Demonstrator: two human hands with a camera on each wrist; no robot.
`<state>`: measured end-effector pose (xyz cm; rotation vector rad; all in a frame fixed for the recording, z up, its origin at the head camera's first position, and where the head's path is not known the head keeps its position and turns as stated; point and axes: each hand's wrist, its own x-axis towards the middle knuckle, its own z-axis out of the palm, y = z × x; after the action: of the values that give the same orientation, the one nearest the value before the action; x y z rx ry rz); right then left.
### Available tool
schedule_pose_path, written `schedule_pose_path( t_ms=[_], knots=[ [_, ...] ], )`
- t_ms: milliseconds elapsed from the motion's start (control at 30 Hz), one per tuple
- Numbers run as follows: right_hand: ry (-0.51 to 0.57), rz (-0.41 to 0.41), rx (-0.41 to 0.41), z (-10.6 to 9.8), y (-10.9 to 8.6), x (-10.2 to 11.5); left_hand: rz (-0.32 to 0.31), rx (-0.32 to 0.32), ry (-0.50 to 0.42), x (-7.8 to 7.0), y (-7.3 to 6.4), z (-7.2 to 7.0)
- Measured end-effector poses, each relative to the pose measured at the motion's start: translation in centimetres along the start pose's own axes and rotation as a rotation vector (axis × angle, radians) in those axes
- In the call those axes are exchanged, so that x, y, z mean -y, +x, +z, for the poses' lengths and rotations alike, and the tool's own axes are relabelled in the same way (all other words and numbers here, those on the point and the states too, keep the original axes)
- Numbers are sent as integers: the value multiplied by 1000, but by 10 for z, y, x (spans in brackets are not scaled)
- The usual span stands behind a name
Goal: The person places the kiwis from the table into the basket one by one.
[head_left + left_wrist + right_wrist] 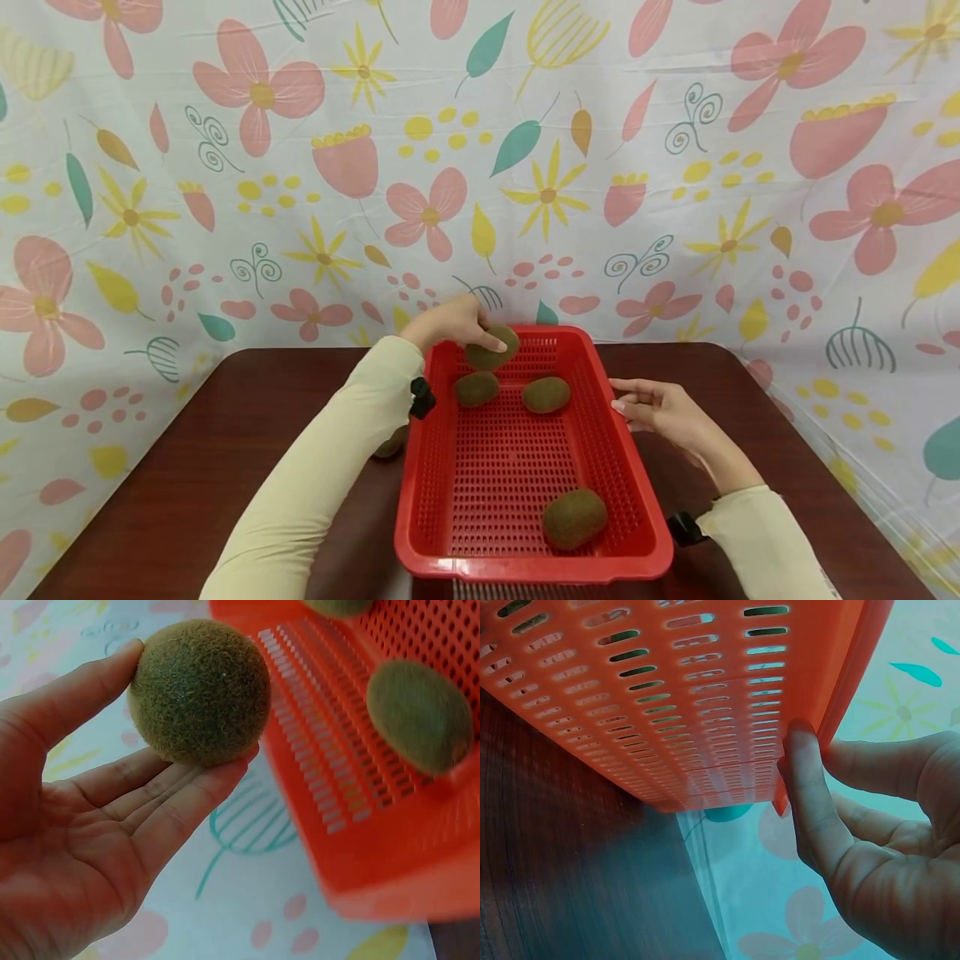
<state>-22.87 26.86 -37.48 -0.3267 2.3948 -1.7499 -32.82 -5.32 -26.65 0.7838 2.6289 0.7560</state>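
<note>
1. Your counter (262, 400) is dark reddish-brown, with a wood-like grain, a slight sheen and rounded far corners.
2. On it, in front of you and a little right of the middle, you have a red slotted basket (540, 569), its long sides running away from you toward the far edge.
3. Just left of the basket, one brown kiwi (391, 447) lies on the counter, partly hidden by your left sleeve (326, 471).

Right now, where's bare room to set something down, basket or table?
Basket floor: middle and near-left, bounded by the near-right kiwi and two far kiwis. Table: left of the left sleeve. Crowded: basket's far end, left grip holding another kiwi there.
</note>
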Motion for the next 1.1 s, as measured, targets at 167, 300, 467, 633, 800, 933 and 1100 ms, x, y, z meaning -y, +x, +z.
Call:
schedule_pose_path(
  t_ms=[167, 300, 467, 633, 800, 933, 1100],
  knots=[
    [-2, 8, -2, 0, -1, 0, 4, 50, 15, -11, 12, 17],
    [-1, 11, -1, 0, -2, 0, 40, 76, 34, -15, 21, 32],
    [1, 13, -1, 0, -1, 1, 73, 98, 35, -18, 28, 49],
    [4, 13, 0, 0, 0, 1, 63, 119, 40, -19, 31, 65],
    [1, 14, -3, 0, 0, 1, 13, 143, 61, -20, 35, 82],
    [-1, 16, -4, 0, 0, 0, 1, 165, 69, -21, 37, 93],
    [2, 12, -7, 1, 0, 0, -22, 187, 64, -23, 40, 105]
  ],
)
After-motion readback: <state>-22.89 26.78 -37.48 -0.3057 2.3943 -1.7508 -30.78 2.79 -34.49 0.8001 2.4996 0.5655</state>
